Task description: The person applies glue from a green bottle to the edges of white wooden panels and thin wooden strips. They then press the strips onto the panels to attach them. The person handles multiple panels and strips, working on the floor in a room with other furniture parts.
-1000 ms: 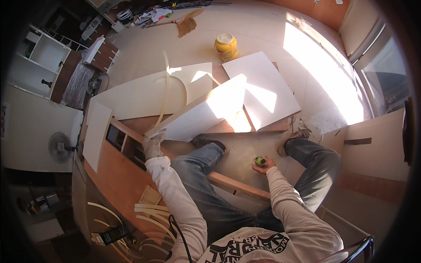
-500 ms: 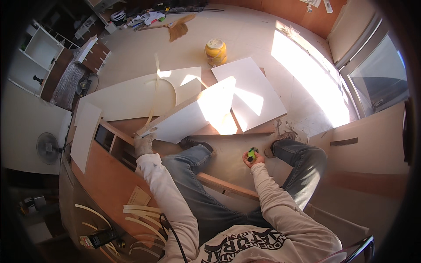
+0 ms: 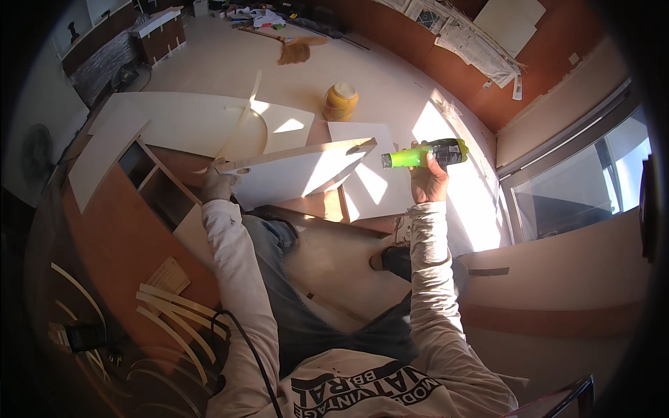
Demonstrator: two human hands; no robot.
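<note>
My left hand (image 3: 220, 185), in a light work glove, is closed round the left end of a long white board (image 3: 293, 177). The board is tilted, its upper edge raised and sunlight lying across its face. A round hole shows near its left end and a dark opening near its right end. My bare right hand (image 3: 430, 184) grips a green plastic bottle (image 3: 411, 157) with a dark label. The bottle lies sideways in the air, its narrow neck pointing left towards the board's right end, apart from it.
A second white panel (image 3: 383, 191) lies behind the board. Farther back are a curved cream panel (image 3: 188, 122), a yellow bucket (image 3: 340, 103) and a straw broom (image 3: 295, 51). Brown cabinet work (image 3: 104, 202) and pale edging strips (image 3: 174, 306) lie left. A glass door (image 3: 575, 181) stands right.
My right hand has lifted the bottle up and forward, turning it sideways. The board's far edge has tipped up in my left hand. The view has shifted, and my legs have moved.
</note>
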